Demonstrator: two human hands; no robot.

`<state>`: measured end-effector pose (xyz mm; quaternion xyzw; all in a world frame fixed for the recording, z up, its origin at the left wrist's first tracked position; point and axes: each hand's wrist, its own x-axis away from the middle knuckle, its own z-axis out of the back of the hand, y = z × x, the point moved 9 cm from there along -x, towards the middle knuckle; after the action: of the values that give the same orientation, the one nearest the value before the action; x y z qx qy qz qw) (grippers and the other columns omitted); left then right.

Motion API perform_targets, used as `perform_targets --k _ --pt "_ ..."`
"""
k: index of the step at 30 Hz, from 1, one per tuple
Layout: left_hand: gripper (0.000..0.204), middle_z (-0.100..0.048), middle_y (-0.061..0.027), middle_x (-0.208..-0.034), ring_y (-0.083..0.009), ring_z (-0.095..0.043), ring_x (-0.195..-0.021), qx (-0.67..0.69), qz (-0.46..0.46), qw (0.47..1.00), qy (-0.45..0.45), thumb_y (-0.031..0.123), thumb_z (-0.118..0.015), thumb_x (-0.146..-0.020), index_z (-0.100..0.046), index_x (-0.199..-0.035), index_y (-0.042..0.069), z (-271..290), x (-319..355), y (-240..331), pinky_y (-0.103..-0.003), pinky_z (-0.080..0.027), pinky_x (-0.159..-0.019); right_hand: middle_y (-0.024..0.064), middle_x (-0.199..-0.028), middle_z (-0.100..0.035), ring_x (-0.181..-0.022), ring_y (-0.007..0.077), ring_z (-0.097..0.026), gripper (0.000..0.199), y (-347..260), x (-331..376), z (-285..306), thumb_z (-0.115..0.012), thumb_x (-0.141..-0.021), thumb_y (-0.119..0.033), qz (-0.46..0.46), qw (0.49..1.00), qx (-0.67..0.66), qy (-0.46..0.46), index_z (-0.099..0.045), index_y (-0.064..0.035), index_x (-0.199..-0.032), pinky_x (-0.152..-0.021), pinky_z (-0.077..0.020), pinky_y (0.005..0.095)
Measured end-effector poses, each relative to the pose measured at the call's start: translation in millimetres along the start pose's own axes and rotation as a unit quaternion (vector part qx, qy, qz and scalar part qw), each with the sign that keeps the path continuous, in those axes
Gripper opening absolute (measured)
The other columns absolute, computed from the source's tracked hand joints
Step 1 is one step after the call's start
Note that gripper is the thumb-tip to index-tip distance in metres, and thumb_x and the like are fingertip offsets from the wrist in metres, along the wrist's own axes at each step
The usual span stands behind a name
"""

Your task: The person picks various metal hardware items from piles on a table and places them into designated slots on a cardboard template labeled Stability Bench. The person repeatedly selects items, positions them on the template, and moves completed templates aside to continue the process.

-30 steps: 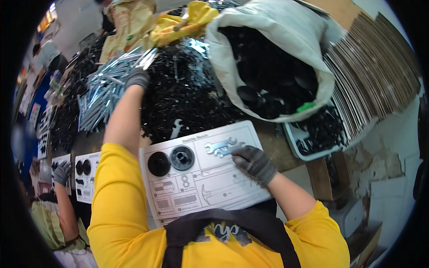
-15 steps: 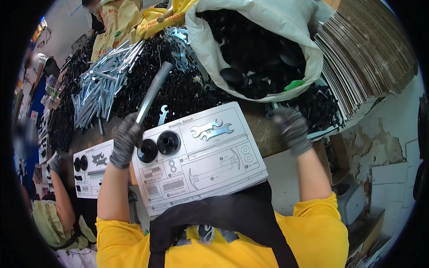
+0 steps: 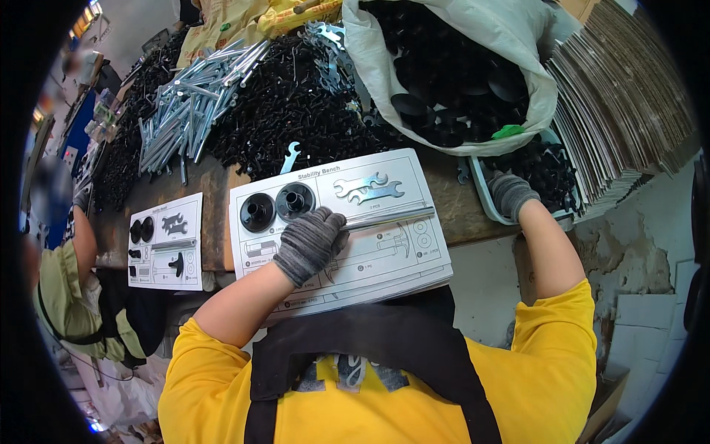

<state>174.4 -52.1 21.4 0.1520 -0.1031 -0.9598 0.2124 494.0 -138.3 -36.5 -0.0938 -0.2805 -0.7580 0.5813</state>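
Observation:
My left hand [image 3: 309, 243], in a grey knit glove, lies on a white printed card [image 3: 403, 251] and grips the end of a silver metal rod [image 3: 388, 217] laid across it. On the card sit two black round caps [image 3: 276, 207] and two small silver wrenches [image 3: 367, 188]. My right hand [image 3: 510, 194], also gloved, reaches into a light tray [image 3: 484, 194] of small black parts [image 3: 547, 172] at the right. Its fingers are closed among the parts; what it holds is hidden.
A heap of black screws [image 3: 296, 111] and a pile of silver rods [image 3: 185, 111] fill the bench behind. A white sack of black caps [image 3: 458, 81] stands at the back right, beside stacked cardboard sheets [image 3: 629, 111]. Another person [image 3: 66, 288] works at a second card [image 3: 166, 240] on the left.
My left hand brought the silver rod down from above the screw heap and laid it across the card. My right hand moved right into the tray of black parts.

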Motion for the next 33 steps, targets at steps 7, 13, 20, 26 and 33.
perform_targets --k 7,13,20,26,33 --pt "0.022 -0.057 -0.01 -0.078 -0.0259 -0.057 -0.075 -0.021 0.108 0.988 -0.112 0.023 -0.062 -0.076 -0.062 -0.089 0.006 -10.5 1.5 -14.8 -0.04 -0.046 -0.07 0.014 -0.114 -0.052 -0.102 0.0299 -0.052 0.034 4.6 18.5 16.8 -0.058 -0.073 -0.014 -0.021 0.988 -0.136 0.074 -0.058 -0.0148 -0.108 -0.089 -0.044 0.0351" --pt "0.021 -0.056 -0.0125 -0.083 -0.0266 -0.058 -0.075 -0.016 0.104 0.985 -0.136 0.023 -0.06 -0.077 -0.06 -0.089 0.005 -18.3 -3.8 -22.8 -0.038 -0.049 -0.067 0.0107 -0.095 -0.058 -0.087 0.0252 -0.056 0.022 48.4 54.4 13.8 -0.058 -0.076 -0.009 -0.013 0.798 -0.461 0.388 -0.058 -0.006 -0.099 -0.078 -0.0453 0.0334" --pt "0.03 -0.057 -0.0108 -0.09 -0.0233 -0.059 -0.079 0.016 0.12 0.978 -0.168 0.022 -0.067 -0.072 -0.059 -0.096 0.006 -22.9 2.7 -36.0 -0.034 -0.049 -0.072 0.0038 -0.089 -0.058 -0.081 0.0121 -0.055 0.019 -86.1 74.0 79.1 -0.056 -0.081 -0.012 0.236 0.726 -0.634 0.125 -0.055 -0.0084 -0.099 -0.07 -0.0459 0.0253" --pt "0.035 -0.056 -0.009 -0.09 -0.0173 -0.057 -0.07 0.13 0.097 0.987 0.016 0.007 -0.068 -0.069 -0.057 -0.102 0.006 34.7 25.9 -47.8 -0.027 -0.05 -0.06 0.003 -0.09 -0.06 -0.073 0.0121 -0.058 0.027 -168.8 59.3 31.3 -0.056 -0.083 -0.02 0.22 0.675 -0.683 -0.176 -0.053 -0.0086 -0.108 -0.064 -0.0496 0.0249" --pt "0.027 -0.056 -0.0087 -0.08 -0.0156 -0.056 -0.066 0.206 0.203 0.95 0.115 0.009 -0.064 -0.075 -0.058 -0.1 0.004 58.9 91.5 -90.2 -0.027 -0.048 -0.06 0.0123 -0.092 -0.062 -0.077 0.0242 -0.062 0.037 -161.1 62.6 70.6 -0.054 -0.084 -0.029 0.15 0.893 -0.392 0.159 -0.049 -0.0142 -0.117 -0.073 -0.0502 0.0333"
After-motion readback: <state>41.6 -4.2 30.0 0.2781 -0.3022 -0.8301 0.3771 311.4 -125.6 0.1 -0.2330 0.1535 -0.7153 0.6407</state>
